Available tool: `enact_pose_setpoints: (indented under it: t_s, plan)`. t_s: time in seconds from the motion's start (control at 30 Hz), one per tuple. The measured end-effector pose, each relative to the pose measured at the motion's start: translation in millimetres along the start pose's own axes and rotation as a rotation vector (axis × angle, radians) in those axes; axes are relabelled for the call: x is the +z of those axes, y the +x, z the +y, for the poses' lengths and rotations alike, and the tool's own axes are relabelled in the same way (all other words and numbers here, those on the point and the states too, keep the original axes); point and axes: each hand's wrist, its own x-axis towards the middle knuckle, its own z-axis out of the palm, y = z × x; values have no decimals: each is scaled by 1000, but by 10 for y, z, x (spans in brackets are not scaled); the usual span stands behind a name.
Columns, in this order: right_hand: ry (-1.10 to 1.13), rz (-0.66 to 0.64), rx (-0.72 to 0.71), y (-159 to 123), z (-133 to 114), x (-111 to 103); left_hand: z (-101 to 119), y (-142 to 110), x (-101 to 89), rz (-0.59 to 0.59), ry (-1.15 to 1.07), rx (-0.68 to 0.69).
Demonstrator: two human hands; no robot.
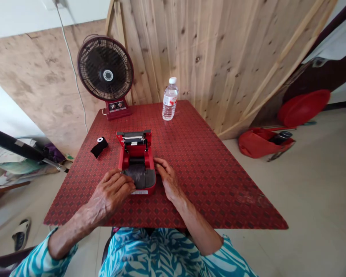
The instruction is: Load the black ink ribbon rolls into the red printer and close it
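Bright, even light, faint shadow by the right hand point(167, 179), edges bowed, top perhaps blurred.

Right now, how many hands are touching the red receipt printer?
2. The left hand lies over the dark near section of the red receipt printer, and the right hand rests at its right edge.

Head-worn view, facing forward and down onto the hands point(111, 192)

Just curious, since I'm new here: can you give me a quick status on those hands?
Left hand and right hand both on the small red printer, lid open. Black roll lying beside it on the table. Nothing between hands and printer.
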Motion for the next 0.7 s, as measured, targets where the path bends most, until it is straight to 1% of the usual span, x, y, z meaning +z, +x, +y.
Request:
enact_pose_setpoints:
  t_s: [0.13,0.37,0.47,0.57,0.7]
  plan:
    - [-18,19,-49,9,-11,5,10,-79,89,50,1,8]
    - [-82,115,-132,180,15,-1,98,-112,75,91,7,-8]
    - [-51,89,-149,322,-10,29,130,-130,118,126,20,-7]
    - [-8,52,-144,525,-82,96,142,-150,175,161,26,-26]
    - [17,70,-110,856,-215,237,163,-157,196,191,12,-40]
